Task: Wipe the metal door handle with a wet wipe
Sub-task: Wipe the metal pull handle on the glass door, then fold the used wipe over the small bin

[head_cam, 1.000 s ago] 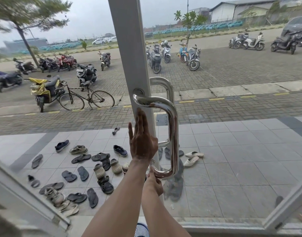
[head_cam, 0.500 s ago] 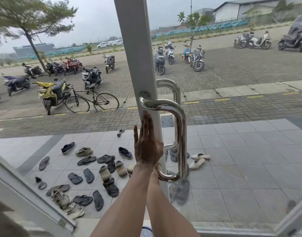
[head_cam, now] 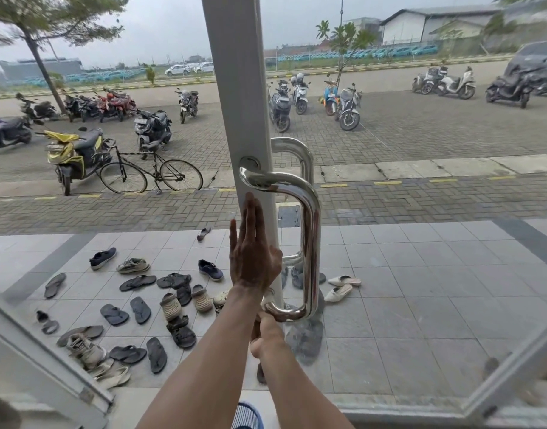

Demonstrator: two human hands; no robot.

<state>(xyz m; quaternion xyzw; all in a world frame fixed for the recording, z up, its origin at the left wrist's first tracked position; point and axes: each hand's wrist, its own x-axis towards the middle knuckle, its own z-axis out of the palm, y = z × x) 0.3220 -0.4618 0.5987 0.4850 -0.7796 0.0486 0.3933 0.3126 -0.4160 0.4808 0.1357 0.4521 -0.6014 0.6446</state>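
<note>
Bare forearms rise from the bottom edge, cut off below the elbow. The right hand point(head_cam: 267, 334) sits lowest, curled at the bottom bend of the metal door handle point(head_cam: 310, 243), with a scrap of white, seemingly the wet wipe point(head_cam: 267, 297), showing just above the knuckles; the left wrist hides most of it, so the grip is hard to make out. The left hand point(head_cam: 253, 261) lies flat and open against the white door frame point(head_cam: 244, 97), fingers straight up, holding nothing. Through the glass, scattered sandals point(head_cam: 139, 283) lie on the tiled porch, with a bicycle point(head_cam: 151, 174) and parked scooters beyond.
</note>
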